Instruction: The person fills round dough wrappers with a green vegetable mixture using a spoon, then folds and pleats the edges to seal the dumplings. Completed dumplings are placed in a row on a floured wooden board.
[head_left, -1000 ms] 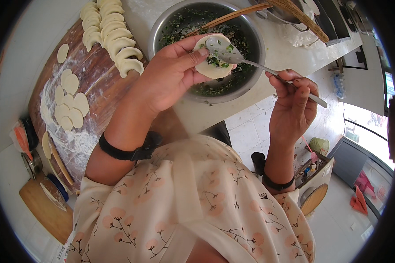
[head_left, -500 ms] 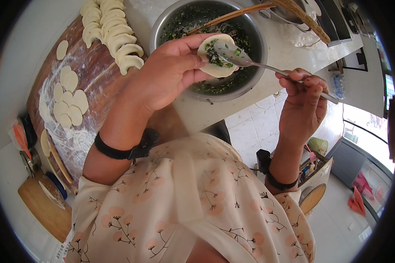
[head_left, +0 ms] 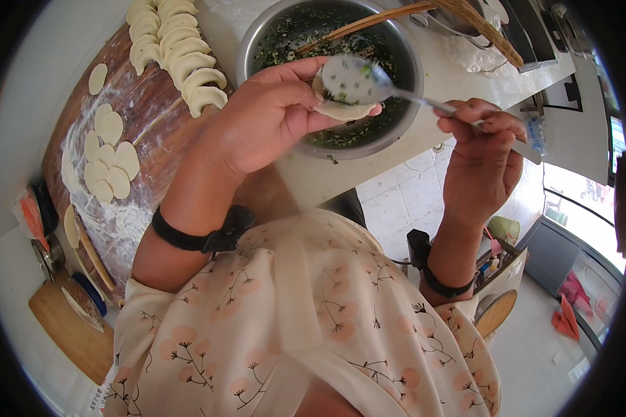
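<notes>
My left hand (head_left: pixel 278 104) holds a round dumpling wrapper (head_left: pixel 346 111) by its left side, above the near part of a steel bowl (head_left: pixel 416 104). In the bowl lies a chopped green filling (head_left: pixel 295 31). My right hand (head_left: pixel 487 146) grips a metal spoon (head_left: pixel 358 80) by its handle. The spoon's bowl, smeared with green bits and blurred by motion, is over the wrapper and hides most of what lies on it. I cannot tell whether the spoon touches it.
On the left, a floured wooden board (head_left: pixel 153 149) carries loose wrappers (head_left: pixel 108 170) and rows of folded dumplings (head_left: pixel 188 66). Wooden chopsticks (head_left: pixel 368 24) lean in the bowl. A rolling pin (head_left: pixel 94 254) lies at the board's near left edge.
The spoon has lifted slightly off the filling, and its bowl has turned. The wrapper has tilted, its near edge curling up. Both hands stay in nearly the same place.
</notes>
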### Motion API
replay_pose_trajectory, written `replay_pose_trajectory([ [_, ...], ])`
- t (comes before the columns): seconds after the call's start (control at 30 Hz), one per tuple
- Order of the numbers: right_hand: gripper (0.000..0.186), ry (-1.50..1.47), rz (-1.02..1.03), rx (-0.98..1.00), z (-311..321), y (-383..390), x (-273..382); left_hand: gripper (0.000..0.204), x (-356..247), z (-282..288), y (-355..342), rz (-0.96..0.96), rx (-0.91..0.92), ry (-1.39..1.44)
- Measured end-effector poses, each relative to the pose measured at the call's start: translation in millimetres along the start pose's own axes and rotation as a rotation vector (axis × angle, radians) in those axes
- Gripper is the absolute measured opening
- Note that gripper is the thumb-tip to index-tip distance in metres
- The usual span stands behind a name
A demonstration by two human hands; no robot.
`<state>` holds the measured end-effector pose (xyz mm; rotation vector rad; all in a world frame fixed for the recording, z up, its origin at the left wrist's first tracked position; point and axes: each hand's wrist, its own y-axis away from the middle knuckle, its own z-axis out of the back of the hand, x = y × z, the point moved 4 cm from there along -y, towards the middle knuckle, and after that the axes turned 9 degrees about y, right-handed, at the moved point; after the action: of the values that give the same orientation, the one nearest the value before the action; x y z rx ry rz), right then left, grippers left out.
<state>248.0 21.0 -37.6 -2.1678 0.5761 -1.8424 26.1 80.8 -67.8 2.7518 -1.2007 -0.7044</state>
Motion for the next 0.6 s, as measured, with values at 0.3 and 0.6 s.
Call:
replay_pose_trajectory([
  [0.3, 0.026, -0.154, -0.086, 0.068, 5.9, -4.3, -24.2, 0.049, -1.5, -2.6, 4.4, 0.044, 0.065, -0.049],
  [0.6, 0.027, -0.127, -0.035, 0.064, 7.4, -3.9, -23.0, 0.047, -2.7, -4.7, 3.3, 0.051, 0.078, -0.105],
])
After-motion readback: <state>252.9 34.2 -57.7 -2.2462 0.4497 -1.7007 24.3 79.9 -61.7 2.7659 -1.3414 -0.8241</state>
